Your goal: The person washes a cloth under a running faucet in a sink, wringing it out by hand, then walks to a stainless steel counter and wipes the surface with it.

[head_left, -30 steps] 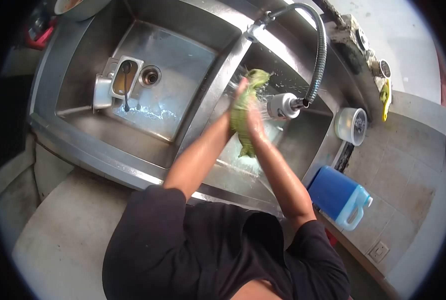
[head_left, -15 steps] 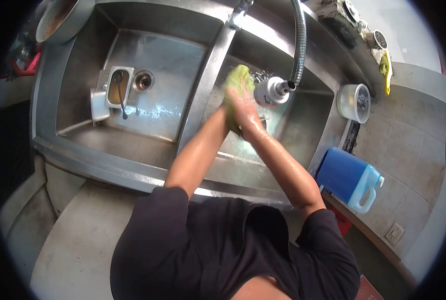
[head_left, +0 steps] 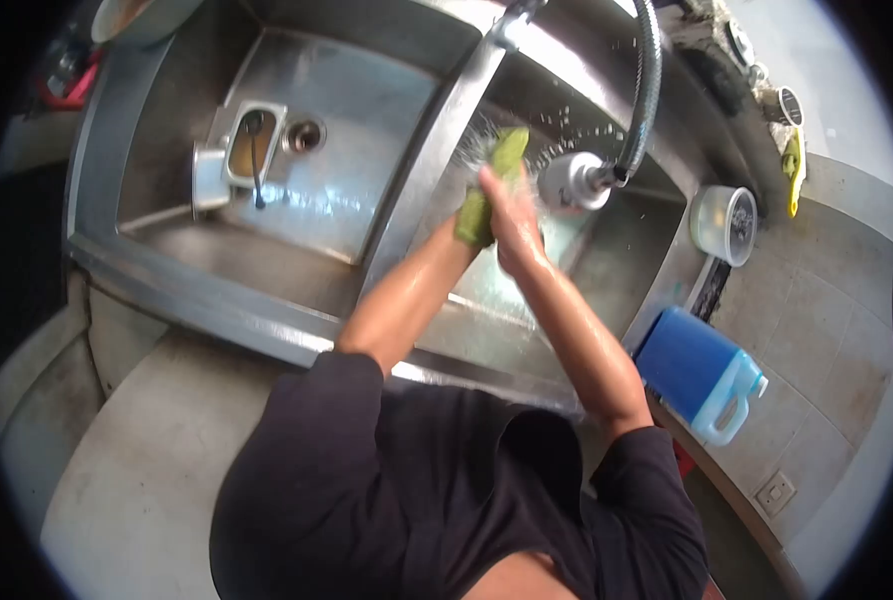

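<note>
At your right sits the blue jug (head_left: 688,362). Your right hand (head_left: 515,218) clasps the green cloth (head_left: 476,212) over the right basin (head_left: 616,262); your left hand is hidden behind it, so its grip cannot be told. Water (head_left: 477,147) splashes around the cloth; the white spray head (head_left: 570,182) hangs just beside your right hand.

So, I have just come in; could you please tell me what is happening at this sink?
A person in a dark shirt is handling what looks like a green cloth over the right basin. The right hand holds it; the left hand, behind it, is too covered to make out. Water splashes around, close to the white tap head. In the left basin, metal containers sit by the drain, one with brownish liquid and a dark utensil.
</note>
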### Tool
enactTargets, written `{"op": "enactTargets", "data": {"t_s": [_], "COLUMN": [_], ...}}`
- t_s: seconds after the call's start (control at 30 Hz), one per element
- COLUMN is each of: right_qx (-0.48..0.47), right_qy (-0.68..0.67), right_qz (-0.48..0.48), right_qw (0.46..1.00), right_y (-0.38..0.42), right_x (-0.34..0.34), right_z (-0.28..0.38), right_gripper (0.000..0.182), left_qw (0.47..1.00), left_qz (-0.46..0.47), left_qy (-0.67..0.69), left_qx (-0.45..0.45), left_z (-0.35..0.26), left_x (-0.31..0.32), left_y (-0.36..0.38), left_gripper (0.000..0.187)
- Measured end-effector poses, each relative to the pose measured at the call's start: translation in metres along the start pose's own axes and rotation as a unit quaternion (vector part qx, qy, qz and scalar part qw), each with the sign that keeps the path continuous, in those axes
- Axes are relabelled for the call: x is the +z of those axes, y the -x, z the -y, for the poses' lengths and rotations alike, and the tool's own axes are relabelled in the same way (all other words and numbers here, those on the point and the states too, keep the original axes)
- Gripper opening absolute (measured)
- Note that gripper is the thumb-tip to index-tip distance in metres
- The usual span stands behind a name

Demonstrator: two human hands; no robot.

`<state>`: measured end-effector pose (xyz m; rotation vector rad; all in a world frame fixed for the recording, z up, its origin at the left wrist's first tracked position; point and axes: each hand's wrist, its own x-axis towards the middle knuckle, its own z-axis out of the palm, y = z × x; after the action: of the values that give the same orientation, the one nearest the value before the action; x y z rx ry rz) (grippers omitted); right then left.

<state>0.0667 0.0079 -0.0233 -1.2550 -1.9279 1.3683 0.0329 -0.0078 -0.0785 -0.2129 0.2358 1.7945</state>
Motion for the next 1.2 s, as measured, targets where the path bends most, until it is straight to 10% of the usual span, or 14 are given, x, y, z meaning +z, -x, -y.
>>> {"op": "enactTargets", "data": {"t_s": [0.1,0.17,0.2,0.27,0.37,0.47,0.57,0.6,0.7,0.83,0.9,0.97,1.0,1.2], "right_qx": [0.335,0.297,0.018,0.2,0.373,0.198,0.366,0.182,0.25,0.35,0.214,0.142,0.059,0.162], "right_qy": [-0.486,-0.393,-0.131,-0.188,-0.554,-0.266,-0.533,-0.417,-0.559,-0.477,-0.328,0.21,0.12,-0.417], "right_qz": [0.155,0.07,-0.072,-0.058,0.214,-0.021,0.189,0.044,0.102,0.041,0.008,0.116,0.026,-0.045], "right_qw": [0.792,0.867,0.989,0.96,0.713,0.943,0.739,0.889,0.784,0.805,0.92,0.96,0.991,0.893], "right_y": [-0.058,-0.019,0.016,0.003,-0.043,0.0,-0.063,-0.039,-0.056,-0.053,-0.033,-0.019,-0.016,-0.011], "right_x": [-0.049,-0.027,0.002,-0.01,-0.055,0.0,-0.06,-0.057,-0.056,-0.045,-0.017,-0.019,-0.008,-0.019], "right_z": [-0.026,-0.027,0.022,0.006,-0.01,0.023,-0.012,0.009,-0.059,-0.035,0.018,0.041,0.018,-0.008], "right_gripper": [0.043,0.047,0.045,0.042,0.037,0.027,0.02,0.013,0.021,0.033,0.041,0.045,0.047,0.041], "left_qw": [0.968,0.988,0.998,0.996,0.964,0.994,0.906,0.851,0.781,0.85,0.827,0.964,0.955,0.951], "left_qz": [-0.11,-0.093,-0.047,-0.056,-0.145,-0.074,-0.154,-0.163,-0.065,-0.189,-0.291,-0.254,-0.212,-0.297], "left_qy": [-0.205,-0.118,-0.046,-0.067,-0.212,-0.072,-0.388,-0.49,-0.617,-0.479,-0.434,-0.067,0.126,0.053], "left_qx": [0.097,0.039,-0.002,-0.006,0.071,-0.045,0.071,0.092,0.074,0.113,0.206,-0.044,-0.167,-0.063], "left_z": [0.036,0.022,0.007,0.009,0.036,0.006,0.042,0.052,0.043,0.017,0.032,-0.001,-0.014,-0.016], "left_x": [0.018,0.007,0.005,0.012,0.021,0.005,0.023,0.029,0.025,0.08,0.056,0.038,0.037,0.007], "left_y": [-0.004,-0.01,-0.01,-0.006,-0.021,-0.026,-0.019,-0.011,0.018,0.06,0.034,0.004,-0.004,-0.048], "left_gripper": [0.053,0.053,0.053,0.053,0.053,0.053,0.052,0.052,0.052,0.062,0.06,0.057,0.057,0.013]}}
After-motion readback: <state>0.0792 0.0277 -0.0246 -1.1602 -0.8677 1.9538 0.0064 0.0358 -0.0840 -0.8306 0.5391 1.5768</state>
